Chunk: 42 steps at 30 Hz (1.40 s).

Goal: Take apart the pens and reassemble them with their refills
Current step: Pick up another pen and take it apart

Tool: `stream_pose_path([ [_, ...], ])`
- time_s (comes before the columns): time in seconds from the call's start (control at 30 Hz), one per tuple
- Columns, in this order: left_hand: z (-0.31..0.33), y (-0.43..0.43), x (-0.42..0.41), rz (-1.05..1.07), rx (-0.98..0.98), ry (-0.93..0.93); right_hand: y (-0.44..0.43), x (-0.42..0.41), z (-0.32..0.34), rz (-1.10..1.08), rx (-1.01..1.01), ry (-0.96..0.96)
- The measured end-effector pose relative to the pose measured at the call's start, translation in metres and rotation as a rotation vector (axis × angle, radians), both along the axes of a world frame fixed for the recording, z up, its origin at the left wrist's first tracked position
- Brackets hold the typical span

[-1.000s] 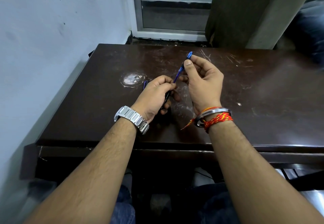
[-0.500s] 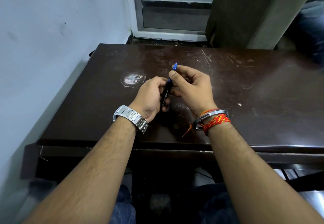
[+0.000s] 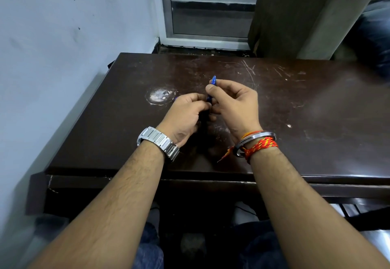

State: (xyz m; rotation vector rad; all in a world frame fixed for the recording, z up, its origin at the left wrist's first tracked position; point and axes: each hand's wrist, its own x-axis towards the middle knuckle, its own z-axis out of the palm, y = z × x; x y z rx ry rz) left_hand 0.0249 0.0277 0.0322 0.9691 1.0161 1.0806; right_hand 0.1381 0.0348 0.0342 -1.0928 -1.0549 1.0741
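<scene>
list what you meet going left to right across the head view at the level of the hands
wall → left hand → blue pen pinched by both hands → right hand → white speck on the table

Setting: plain indoor room; home or office cannot be told. Dark brown wooden bench [image 3: 295,104], top scratched and worn. Left of bench: pale painted wall [image 3: 52,58], scuffed. Beyond bench: metal-framed glass panel [image 3: 211,7]. Beyond bench, right: grey-brown upright panel [image 3: 295,15].
</scene>
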Motion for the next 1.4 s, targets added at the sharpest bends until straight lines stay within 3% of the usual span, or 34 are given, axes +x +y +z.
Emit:
stream_pose_path([
  [0.3, -0.011, 0.003, -0.006, 0.161, 0.238, 0.328, 0.0, 0.002, 0.001, -0.06, 0.058, -0.069],
  [0.47, -0.01, 0.004, -0.006, 0.139, 0.201, 0.242, -0.003, 0.002, 0.003, -0.046, 0.058, -0.038],
  [0.7, -0.011, 0.003, -0.009, 0.184, 0.272, 0.304, 0.0, 0.003, 0.002, -0.078, 0.085, -0.105],
  [0.87, -0.009, 0.005, -0.007, 0.161, 0.197, 0.234, 0.001, 0.003, 0.001, -0.078, 0.078, -0.088],
  [1.4, -0.011, 0.003, -0.01, 0.127, 0.231, 0.266, 0.001, 0.002, 0.0, -0.093, 0.09, -0.107],
])
